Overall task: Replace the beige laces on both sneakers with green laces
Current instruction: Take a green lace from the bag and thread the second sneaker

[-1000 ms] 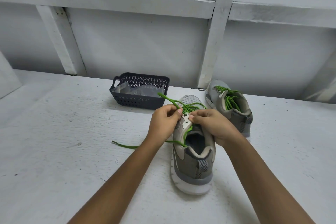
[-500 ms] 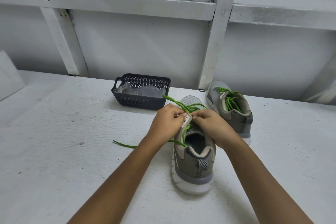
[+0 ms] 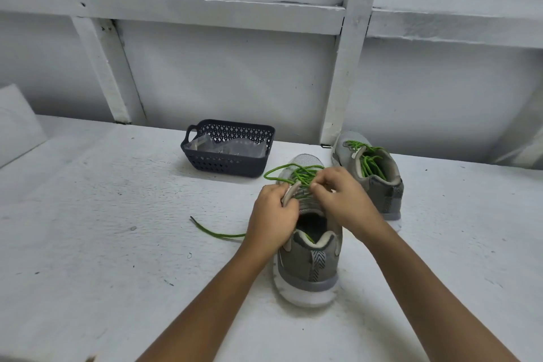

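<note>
A grey sneaker (image 3: 311,270) stands heel toward me on the white table. A green lace (image 3: 296,172) loops over its front, and one loose end (image 3: 211,231) trails left on the table. My left hand (image 3: 271,216) grips the sneaker's left eyelet flap. My right hand (image 3: 342,198) pinches the green lace over the tongue. A second grey sneaker (image 3: 379,182) with green laces (image 3: 368,160) stands behind to the right.
A dark perforated basket (image 3: 229,161) holding clear plastic bags sits behind the sneakers at the left. A white framed wall (image 3: 235,73) closes the table's far edge. A white block (image 3: 17,123) stands at the far left.
Both hands shifted on the near sneaker: my left hand now holds the eyelet flap lower down, and the lace loop has swung from pointing left to arching over the toe.
</note>
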The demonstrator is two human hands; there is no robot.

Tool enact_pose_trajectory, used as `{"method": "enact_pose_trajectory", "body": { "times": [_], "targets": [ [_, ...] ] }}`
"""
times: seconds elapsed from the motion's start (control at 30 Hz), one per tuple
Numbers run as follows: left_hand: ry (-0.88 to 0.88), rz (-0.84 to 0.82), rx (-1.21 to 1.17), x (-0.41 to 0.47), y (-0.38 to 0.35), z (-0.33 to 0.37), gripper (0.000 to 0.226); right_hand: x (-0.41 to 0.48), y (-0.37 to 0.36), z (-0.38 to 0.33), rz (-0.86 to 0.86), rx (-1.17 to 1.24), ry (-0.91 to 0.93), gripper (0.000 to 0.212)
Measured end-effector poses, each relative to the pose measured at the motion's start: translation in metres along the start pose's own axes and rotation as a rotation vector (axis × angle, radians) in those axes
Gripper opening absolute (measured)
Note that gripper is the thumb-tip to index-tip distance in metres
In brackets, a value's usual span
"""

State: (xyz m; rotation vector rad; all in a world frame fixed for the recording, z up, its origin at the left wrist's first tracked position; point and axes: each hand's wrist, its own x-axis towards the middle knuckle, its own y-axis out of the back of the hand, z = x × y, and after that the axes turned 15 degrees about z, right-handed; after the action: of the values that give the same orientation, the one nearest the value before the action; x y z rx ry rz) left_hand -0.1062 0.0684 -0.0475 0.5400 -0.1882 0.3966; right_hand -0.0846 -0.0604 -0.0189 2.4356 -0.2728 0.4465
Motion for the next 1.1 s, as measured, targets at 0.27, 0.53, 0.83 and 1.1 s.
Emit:
{"method": "enact_pose_trajectory", "body": {
  "times": [0.27, 0.53, 0.83, 1.1],
  "targets": [
    [0.042, 0.084, -0.099, -0.002, -0.005, -0.009, 0.027, 0.001, 0.037, -0.009, -0.003, 1.090, -0.530, 0.029],
    [0.022, 0.118, -0.163, -0.003, -0.007, -0.012, 0.026, 0.009, 0.078, -0.010, -0.440, -0.149, -0.160, 0.028],
    [0.007, 0.098, -0.194, -0.003, -0.007, -0.016, 0.018, 0.012, 0.000, -0.021, -0.191, -0.672, 0.349, 0.028],
    [0.002, 0.128, -0.195, -0.004, -0.008, -0.017, 0.019, 0.004, 0.051, -0.025, -0.088, 0.535, -0.295, 0.043]
  ]
}}
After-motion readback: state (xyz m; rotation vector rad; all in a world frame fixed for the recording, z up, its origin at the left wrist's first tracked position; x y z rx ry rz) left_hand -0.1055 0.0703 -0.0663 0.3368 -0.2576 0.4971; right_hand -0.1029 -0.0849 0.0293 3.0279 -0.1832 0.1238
